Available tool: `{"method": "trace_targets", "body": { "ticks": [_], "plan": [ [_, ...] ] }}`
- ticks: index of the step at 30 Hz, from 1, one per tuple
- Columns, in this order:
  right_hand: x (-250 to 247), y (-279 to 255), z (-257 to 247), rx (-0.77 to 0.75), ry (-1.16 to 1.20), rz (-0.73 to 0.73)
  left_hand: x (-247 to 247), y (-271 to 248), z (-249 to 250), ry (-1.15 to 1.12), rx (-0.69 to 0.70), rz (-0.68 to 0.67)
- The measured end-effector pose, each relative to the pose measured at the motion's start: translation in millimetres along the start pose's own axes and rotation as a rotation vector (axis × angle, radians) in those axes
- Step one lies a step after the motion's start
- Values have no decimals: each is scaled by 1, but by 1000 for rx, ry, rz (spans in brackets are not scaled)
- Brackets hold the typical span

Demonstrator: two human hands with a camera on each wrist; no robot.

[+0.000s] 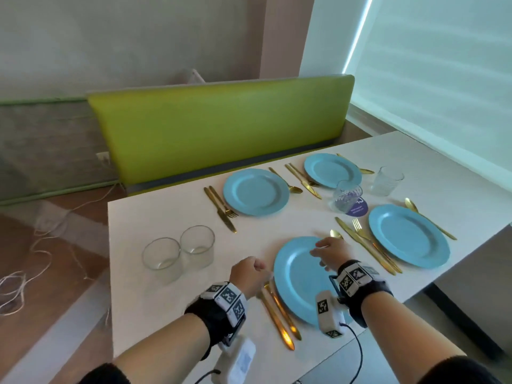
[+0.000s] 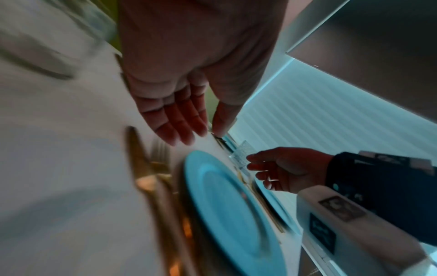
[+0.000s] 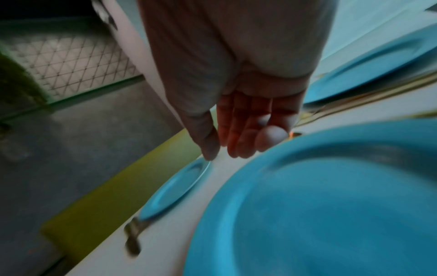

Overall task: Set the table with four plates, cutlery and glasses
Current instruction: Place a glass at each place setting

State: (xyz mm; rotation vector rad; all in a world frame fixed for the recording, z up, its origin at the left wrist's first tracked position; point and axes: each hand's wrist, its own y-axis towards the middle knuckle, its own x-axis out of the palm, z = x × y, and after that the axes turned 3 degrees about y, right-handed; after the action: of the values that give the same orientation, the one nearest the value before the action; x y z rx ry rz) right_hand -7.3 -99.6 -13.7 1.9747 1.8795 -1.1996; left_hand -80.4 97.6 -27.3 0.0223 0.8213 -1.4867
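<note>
White tabletop (image 1: 177, 314) by a green bench. Nearest blue plate (image 1: 299, 284) has knife and fork (image 1: 279, 311) on its left; the left hand (image 1: 249, 273) hovers there, fingers relaxed, holding nothing. The right hand (image 1: 329, 252) is loose and empty over the plate's far rim by a spoon (image 1: 336, 233). I'd move the two plain glasses (image 1: 178, 252) next, one at a time, gripping low. All four plates are down.

Green padded bench (image 1: 219, 128) stands against a pale wall (image 1: 124, 37). White roller blind (image 1: 432, 73) at right admits daylight. Brown floor (image 1: 41, 245) carries loose white cord (image 1: 16, 286).
</note>
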Motion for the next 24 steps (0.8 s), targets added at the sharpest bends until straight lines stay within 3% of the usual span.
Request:
{"method": "trace_targets", "body": {
  "ticks": [4,9,12,14,18,24],
  "plan": [
    [59,-30,-21,-54,-93,-120,-42,-16,-63,78,-243,36],
    [113,-52,-52,-189,-221,-195,-90,-18,-116,-155,-535,368],
    [137,-59,-65,-196,-204,-248,-105,-18,-128,-210,-474,573],
    [149,-61,-73,-191,-193,-278,-109,-11,-135,-217,-358,622],
    [168,-61,-85,-215,-157,-302,-116,5,-142,-243,-198,562],
    [190,-49,-91,-297,-170,-324,-122,23,-144,-302,-132,456]
  ]
}}
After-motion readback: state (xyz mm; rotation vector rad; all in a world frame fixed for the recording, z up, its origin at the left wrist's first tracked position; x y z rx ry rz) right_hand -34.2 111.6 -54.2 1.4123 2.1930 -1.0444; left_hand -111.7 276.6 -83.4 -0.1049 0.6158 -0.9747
